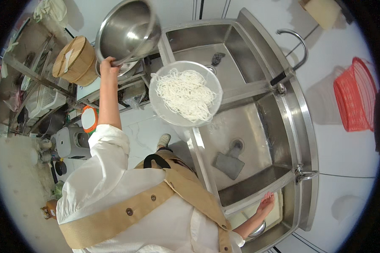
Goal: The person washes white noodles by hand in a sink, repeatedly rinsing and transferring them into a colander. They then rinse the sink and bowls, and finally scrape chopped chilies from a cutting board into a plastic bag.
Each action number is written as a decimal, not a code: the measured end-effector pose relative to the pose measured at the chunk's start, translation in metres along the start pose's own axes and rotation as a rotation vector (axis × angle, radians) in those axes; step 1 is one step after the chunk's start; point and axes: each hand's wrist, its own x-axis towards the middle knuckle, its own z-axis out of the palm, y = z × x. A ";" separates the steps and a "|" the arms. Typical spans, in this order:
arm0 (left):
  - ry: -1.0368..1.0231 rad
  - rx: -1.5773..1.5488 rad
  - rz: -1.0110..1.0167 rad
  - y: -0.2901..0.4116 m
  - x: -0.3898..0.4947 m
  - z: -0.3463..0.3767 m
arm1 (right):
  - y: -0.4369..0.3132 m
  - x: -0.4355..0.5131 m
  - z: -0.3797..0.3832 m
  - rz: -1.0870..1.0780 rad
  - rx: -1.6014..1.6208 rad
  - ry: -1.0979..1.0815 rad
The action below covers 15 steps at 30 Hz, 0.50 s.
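Observation:
My left hand [110, 67] grips the rim of a large stainless steel mixing bowl [122, 34], which is tilted so that its bare inside shows. Below this bowl, part of another steel bowl [126, 69] is visible. A round translucent strainer [183, 122] full of white noodles [185, 95] rests over the front rim and divider of a steel sink [237, 126]; neither hand touches it. Over the right-hand basin, my right hand [266, 202] hovers with loosely bent fingers and nothing seen in it. Near its wrist lies a rounded metal utensil [257, 229], partly hidden by the forearm.
A steel-wool scrubber [218, 58] lies in the far basin, and a grey flat piece [229, 165] beside the middle basin's drain. Faucets [299, 47] line the back edge. A red basket [351, 98] hangs on the wall. At left stand a lidded wooden bucket [76, 61] and a metal rack [34, 76].

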 end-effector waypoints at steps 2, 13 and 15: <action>0.070 0.022 -0.107 0.015 0.071 -0.028 | 0.011 -0.013 0.024 0.014 0.011 -0.021; 0.277 0.497 0.118 -0.014 0.244 -0.113 | 0.000 -0.095 0.226 -0.098 -0.068 -0.248; -0.002 1.085 0.368 0.027 0.293 -0.153 | 0.004 -0.103 0.262 -0.033 -0.060 -0.141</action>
